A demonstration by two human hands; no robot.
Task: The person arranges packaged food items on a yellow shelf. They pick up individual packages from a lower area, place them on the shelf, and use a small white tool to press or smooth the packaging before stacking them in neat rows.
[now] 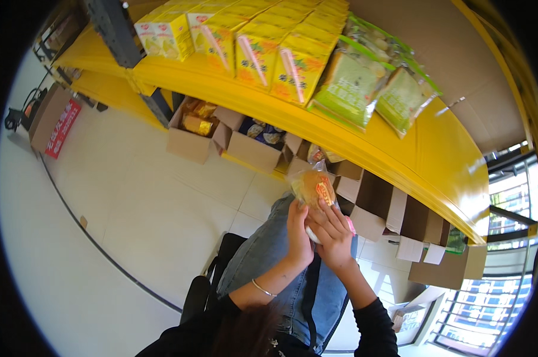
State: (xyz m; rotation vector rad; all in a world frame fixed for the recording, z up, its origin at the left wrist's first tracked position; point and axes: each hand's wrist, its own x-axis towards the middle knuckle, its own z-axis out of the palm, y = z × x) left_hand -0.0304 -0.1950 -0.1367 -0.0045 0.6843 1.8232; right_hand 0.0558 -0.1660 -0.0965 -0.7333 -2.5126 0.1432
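Hands together, clamped on a plastic-wrapped bun (pixel 314 188) above jeans-clad knees (pixel 257 247), just below the yellow shelf (pixel 426 163). Left hand (pixel 300 238) cups from the side; right hand (pixel 333 239) lays its fingers across the wrapper's lower end, presumably to steady slippery film. Forearms converge, elbows wide. Open cardboard boxes (pixel 187 146) sit under the shelf, probably for easy reach.
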